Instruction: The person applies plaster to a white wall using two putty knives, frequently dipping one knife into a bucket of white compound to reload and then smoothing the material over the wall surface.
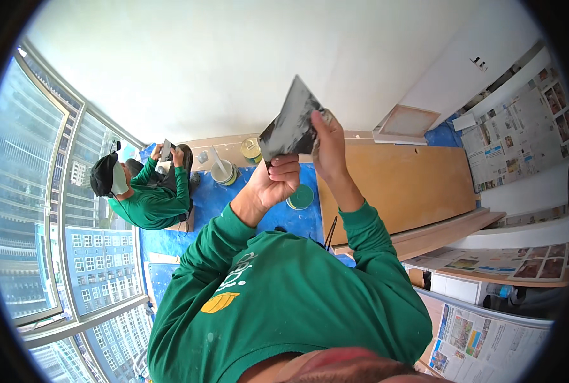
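In front of the white wall (214, 70), both my hands hold flat, thin grey putty spreaders (294, 115) smeared with white paste. They look like two overlapping plates, though where one ends and the other begins is hard to tell. The fingers of my left hand (275, 182) are curled closed at the lower left edge. My right hand (330, 150) grips the right side, thumb pressed on the face and fingers hidden behind. Below them on the blue sheet (307, 223) are an open tub (224, 173) with a pale tool standing in it and a green round lid (300, 196).
At left a person in green (147, 204) sits holding a similar grey plate (167, 150), by large windows (26, 191). A yellowish can (251, 150) stands near the wall. To my right lie a tan board (393, 185) and surfaces covered with newspaper (521, 134).
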A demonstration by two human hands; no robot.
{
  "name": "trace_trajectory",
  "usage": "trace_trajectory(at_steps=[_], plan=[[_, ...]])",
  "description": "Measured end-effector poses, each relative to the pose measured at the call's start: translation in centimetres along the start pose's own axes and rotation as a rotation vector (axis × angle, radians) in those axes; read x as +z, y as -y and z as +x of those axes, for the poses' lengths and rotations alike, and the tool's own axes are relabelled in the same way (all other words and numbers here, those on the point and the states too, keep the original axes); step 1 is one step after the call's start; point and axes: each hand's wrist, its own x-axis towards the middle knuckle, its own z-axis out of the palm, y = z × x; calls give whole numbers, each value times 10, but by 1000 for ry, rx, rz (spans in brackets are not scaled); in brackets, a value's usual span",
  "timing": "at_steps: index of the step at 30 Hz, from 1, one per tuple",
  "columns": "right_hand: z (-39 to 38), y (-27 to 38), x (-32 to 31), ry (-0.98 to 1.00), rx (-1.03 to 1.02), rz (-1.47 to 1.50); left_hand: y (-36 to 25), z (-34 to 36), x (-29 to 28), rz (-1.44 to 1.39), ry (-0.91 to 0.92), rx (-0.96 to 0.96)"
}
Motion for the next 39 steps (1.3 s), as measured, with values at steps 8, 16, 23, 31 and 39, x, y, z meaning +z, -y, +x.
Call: trace_trajectory(at_steps=[8, 16, 23, 31, 39], plan=[[-47, 12, -14, -140, -221, 8, -32, -3, 15, 960, -484, 866], [-52, 5, -34, -247, -243, -135, -11, 12, 24, 1480, -413, 1481], [-46, 3, -17, -216, -309, -253, 22, 14, 19, 1846, -528, 1382], [-48, -1, -16, -219, -203, -133, 38, -9, 29, 2171, -532, 1224], [-55, 6, 13, -198, -60, 23, 58, -81, -4, 2167, -615, 1080]])
